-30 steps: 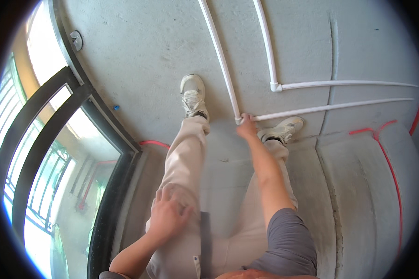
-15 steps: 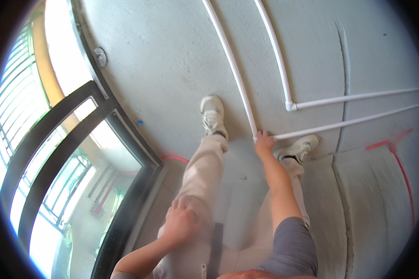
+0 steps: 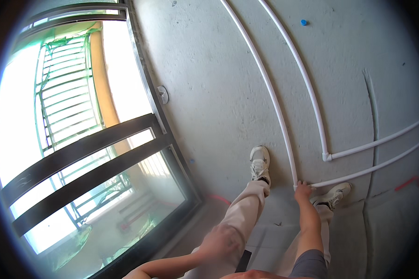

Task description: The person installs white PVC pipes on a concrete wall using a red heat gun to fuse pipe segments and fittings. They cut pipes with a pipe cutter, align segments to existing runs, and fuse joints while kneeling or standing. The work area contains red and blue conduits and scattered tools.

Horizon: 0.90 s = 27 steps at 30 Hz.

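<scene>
My right hand [image 3: 303, 191] reaches down to the floor, fingers closed around the corner where two lengths of white plastic pipe [image 3: 284, 125] meet. The corner fitting is mostly hidden under the fingers. From there one length runs away from me, and another pipe length [image 3: 344, 177] goes off to the right. My left hand [image 3: 221, 242] lies on my left knee with its fingers loosely spread, holding nothing. Just beyond the gripped corner, a second white pipe [image 3: 307, 81] bends at its own elbow fitting [image 3: 327, 157].
A dark-framed glass door or window [image 3: 91, 200] stands at left. My left shoe [image 3: 260, 162] and right shoe [image 3: 334, 195] flank the gripped corner. A long groove [image 3: 372, 121] crosses the grey concrete floor. A small blue cap [image 3: 304, 22] and red line [image 3: 407, 183] are farther out.
The view has shifted, so pipes, feet and hands now appear lower and farther right. My right hand stays at the pipe corner, and my left hand stays on the knee.
</scene>
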### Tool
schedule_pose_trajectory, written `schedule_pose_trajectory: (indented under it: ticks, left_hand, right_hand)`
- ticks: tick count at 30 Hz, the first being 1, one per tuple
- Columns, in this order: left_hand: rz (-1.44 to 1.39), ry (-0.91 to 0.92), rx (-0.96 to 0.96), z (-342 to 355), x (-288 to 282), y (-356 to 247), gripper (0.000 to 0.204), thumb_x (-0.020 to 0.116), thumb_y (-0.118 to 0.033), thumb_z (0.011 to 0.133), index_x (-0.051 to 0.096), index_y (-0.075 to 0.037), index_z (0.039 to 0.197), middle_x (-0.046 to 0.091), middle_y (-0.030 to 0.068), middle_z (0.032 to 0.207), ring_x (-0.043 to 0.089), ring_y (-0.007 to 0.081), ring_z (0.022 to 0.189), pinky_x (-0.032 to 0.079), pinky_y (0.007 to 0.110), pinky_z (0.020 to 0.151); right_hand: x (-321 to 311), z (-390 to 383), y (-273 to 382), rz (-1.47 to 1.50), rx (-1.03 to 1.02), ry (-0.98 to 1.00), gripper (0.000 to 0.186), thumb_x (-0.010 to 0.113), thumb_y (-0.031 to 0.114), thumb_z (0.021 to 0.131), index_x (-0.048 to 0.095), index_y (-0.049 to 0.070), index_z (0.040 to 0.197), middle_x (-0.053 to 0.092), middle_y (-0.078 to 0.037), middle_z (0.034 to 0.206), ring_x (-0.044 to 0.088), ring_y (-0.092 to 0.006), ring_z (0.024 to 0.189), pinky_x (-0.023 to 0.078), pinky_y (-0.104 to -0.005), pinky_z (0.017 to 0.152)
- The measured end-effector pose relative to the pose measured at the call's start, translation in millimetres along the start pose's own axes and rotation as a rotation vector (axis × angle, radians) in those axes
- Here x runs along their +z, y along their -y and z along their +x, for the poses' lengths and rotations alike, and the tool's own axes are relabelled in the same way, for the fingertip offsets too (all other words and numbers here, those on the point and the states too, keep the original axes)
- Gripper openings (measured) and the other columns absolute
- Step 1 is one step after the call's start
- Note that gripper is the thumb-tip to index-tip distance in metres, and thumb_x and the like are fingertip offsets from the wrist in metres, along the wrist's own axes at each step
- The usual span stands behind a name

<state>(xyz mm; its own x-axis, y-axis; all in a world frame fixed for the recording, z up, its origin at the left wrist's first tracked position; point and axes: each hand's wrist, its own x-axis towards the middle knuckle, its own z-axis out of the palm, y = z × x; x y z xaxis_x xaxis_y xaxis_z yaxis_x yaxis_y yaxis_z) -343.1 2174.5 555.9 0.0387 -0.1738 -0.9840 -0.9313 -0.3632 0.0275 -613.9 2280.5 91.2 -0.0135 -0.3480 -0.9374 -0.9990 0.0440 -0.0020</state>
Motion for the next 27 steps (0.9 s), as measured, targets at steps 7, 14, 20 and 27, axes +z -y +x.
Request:
schedule_pose_trajectory:
  ticks: [7,14,20,27]
  left_hand:
    - [-0.017,-0.013,0.034,-1,2,4,0.041,0.067,-0.041,0.096,0.073,-0.021,0.131,0.057,0.016,0.148,0.05,0.0451,0.135,0.046,0.055,0.112]
    - [0.068,-0.002,-0.056,-3,-1,-12,0.053,0.074,-0.042,0.09,0.07,-0.013,0.135,0.054,0.0142,0.151,0.053,0.0403,0.136,0.048,0.049,0.113]
    - [0.056,-0.067,0.039,-2,9,-21,0.056,0.078,-0.037,0.087,0.069,-0.008,0.133,0.055,0.0154,0.149,0.053,0.0396,0.136,0.046,0.048,0.115]
    - [0.057,-0.083,-0.017,-1,14,-38,0.054,0.078,-0.036,0.087,0.069,-0.006,0.132,0.056,0.016,0.148,0.053,0.04,0.137,0.045,0.049,0.116]
  right_hand:
    - [17,4,-10,0.162,-0.017,-0.025,0.039,0.072,0.023,0.093,0.065,0.018,0.131,0.063,-0.013,0.138,0.061,-0.047,0.128,0.038,-0.0731,0.11]
    - [-1,-10,-7,0.166,-0.017,-0.018,0.043,0.067,0.026,0.096,0.062,0.017,0.137,0.057,-0.017,0.145,0.058,-0.0485,0.131,0.038,-0.0742,0.109]
    - [-35,-10,-36,0.601,0.088,-0.254,0.047,0.072,0.026,0.095,0.054,0.006,0.134,0.055,-0.022,0.143,0.066,-0.0421,0.12,0.057,-0.0535,0.096]
    - [-86,86,-95,1.707,0.509,-0.483,0.045,0.071,0.038,0.102,0.06,-0.005,0.113,0.071,-0.023,0.103,0.072,-0.0367,0.102,0.055,-0.0497,0.088]
